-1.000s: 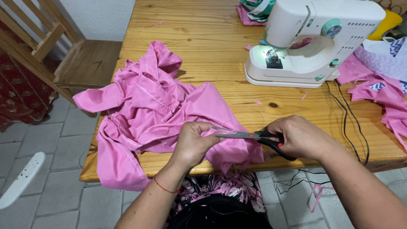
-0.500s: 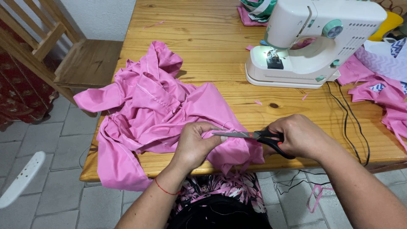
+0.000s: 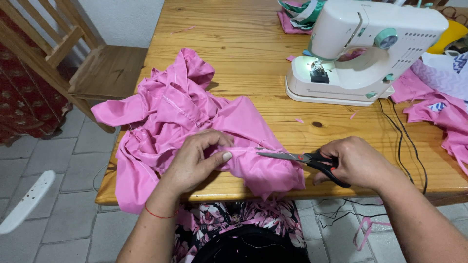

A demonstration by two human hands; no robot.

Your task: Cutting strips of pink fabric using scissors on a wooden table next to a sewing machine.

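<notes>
The right hand (image 3: 360,163) is gripping black-handled steel scissors (image 3: 297,158) lying crosswise, tips pointing left toward the crumpled pink fabric (image 3: 165,122) that the left hand's (image 3: 195,160) fingers are pinching.

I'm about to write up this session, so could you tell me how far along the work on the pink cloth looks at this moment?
Done: the pink garment is bunched on the wooden table in front of the lit sewing machine. In hand: the left hand pinches a fold while the right hand points black-handled scissors at it, blades nearly shut. Left: no cut line shows; more pink fabric lies at the right.
</notes>
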